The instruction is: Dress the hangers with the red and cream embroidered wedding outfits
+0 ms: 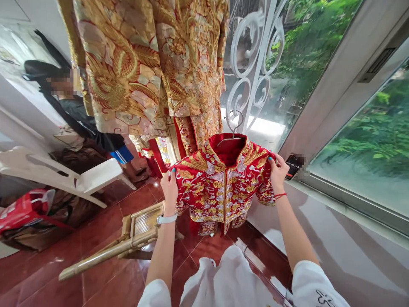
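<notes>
A small red jacket (223, 187) with gold and silver embroidery hangs on a metal hanger (234, 125) in front of me. My left hand (169, 185) grips its left shoulder, fingers closed on the cloth. My right hand (278, 172) grips its right shoulder in the same way. A white band sits on my left wrist and a red string on my right wrist. Above the jacket hangs a large gold embroidered robe (147, 64).
A phone showing a timer (292, 166) lies on the window ledge at the right. White scrolled ironwork (255, 55) stands before the window. A wooden folding stool (134, 238) lies on the red tile floor. A white plastic chair (64, 175), a red bag (25, 209) and a person (73, 111) are at the left.
</notes>
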`<state>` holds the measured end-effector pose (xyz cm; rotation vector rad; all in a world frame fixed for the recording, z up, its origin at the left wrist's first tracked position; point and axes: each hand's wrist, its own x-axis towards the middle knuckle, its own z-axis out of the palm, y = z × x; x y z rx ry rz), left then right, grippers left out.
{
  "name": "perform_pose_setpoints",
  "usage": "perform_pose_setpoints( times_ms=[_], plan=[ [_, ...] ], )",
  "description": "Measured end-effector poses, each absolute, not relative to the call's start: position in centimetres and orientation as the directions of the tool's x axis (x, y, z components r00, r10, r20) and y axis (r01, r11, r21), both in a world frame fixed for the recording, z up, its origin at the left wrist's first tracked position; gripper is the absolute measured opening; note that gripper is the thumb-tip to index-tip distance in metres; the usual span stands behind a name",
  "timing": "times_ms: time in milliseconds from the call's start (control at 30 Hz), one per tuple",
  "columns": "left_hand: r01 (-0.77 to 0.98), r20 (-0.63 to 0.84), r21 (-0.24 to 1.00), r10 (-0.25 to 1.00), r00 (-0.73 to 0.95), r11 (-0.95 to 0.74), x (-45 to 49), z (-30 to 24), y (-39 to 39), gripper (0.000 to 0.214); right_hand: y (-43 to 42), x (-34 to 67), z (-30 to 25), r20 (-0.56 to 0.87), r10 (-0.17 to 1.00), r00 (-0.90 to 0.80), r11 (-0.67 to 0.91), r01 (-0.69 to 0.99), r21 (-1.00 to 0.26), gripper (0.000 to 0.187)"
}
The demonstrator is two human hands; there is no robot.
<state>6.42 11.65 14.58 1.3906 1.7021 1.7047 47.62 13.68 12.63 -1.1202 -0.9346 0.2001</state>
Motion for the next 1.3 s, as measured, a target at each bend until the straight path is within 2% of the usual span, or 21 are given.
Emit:
perform_pose_setpoints(
  times_ms=[100,233,300,433,500,567,633,700,733,767,833,900,1000,1100,1167,1233,1300],
  plan=[
    [0.548,0.544,0.802,0.671,-0.504,-0.239,7.4,16.5,10.2,0.042,14.4,48.8,13.8,0.523,0.569,0.635,0.498,0.240,-0.833,0.038],
    [0.697,0.705,0.662,0.546,-0.454,-0.276,8.1,15.7,9.0,0.045,15.5,49.4,13.5,0.525,0.573,0.629,0.502,0.237,-0.832,0.037],
    [0.733,0.729,0.631,0.519,-0.447,-0.254,8.2,13.7,9.2,0.050,16.1,49.2,12.4,0.513,0.599,0.615,0.479,0.238,-0.845,0.039],
    [0.701,0.656,0.691,0.565,-0.501,-0.180,8.2,11.2,10.2,0.050,16.4,48.9,11.1,0.488,0.653,0.579,0.450,0.222,-0.865,0.046],
    [0.678,0.664,0.701,0.546,-0.510,-0.220,8.5,11.5,9.9,0.044,15.4,48.7,11.6,0.524,0.663,0.535,0.431,0.299,-0.851,0.047],
    [0.707,0.737,0.649,0.460,-0.495,-0.280,9.4,12.2,9.0,0.048,13.9,47.9,12.9,0.632,0.607,0.482,0.425,0.474,-0.771,0.046],
    [0.792,0.850,0.499,0.375,-0.370,-0.351,11.2,12.8,8.1,0.058,12.8,45.9,14.3,0.761,0.503,0.410,0.395,0.674,-0.624,0.049],
    [0.847,0.920,0.275,0.380,-0.094,-0.455,13.6,13.2,8.1,0.060,12.9,43.1,15.3,0.840,0.437,0.321,0.333,0.810,-0.483,0.054],
    [0.842,0.910,0.169,0.410,0.067,-0.513,14.9,13.4,8.5,0.057,13.6,41.7,15.6,0.857,0.436,0.276,0.305,0.850,-0.429,0.056],
    [0.823,0.864,0.091,0.455,0.215,-0.561,16.3,13.8,9.1,0.055,14.4,40.5,15.7,0.864,0.438,0.246,0.287,0.873,-0.394,0.057],
    [0.797,0.716,0.038,0.573,0.399,-0.602,18.7,14.5,10.7,0.056,16.5,38.7,15.7,0.860,0.455,0.230,0.268,0.886,-0.379,0.059],
    [0.810,0.581,0.066,0.682,0.444,-0.583,20.3,15.0,12.0,0.060,18.0,38.2,15.7,0.848,0.473,0.240,0.277,0.873,-0.401,0.060],
    [0.832,0.469,0.155,0.781,0.412,-0.532,21.2,13.7,12.1,0.061,18.2,39.1,16.0,0.824,0.530,0.197,0.321,0.853,-0.411,0.061],
    [0.830,0.328,0.233,0.844,0.423,-0.507,20.7,8.7,10.4,0.059,15.7,41.3,15.1,0.762,0.640,0.104,0.353,0.840,-0.411,0.063],
    [0.833,0.169,0.275,0.877,0.450,-0.480,19.6,3.8,8.8,0.059,12.4,43.2,12.4,0.689,0.719,0.090,0.342,0.817,-0.464,0.061],
    [0.842,-0.023,0.303,0.880,0.475,-0.446,17.8,-1.5,6.8,0.062,7.2,44.8,8.2,0.581,0.802,0.141,0.273,0.779,-0.565,0.056],
    [0.855,-0.220,0.315,0.844,0.489,-0.413,15.4,-6.4,4.5,0.067,0.5,45.5,3.5,0.398,0.887,0.235,0.115,0.722,-0.682,0.047]
  ],
)
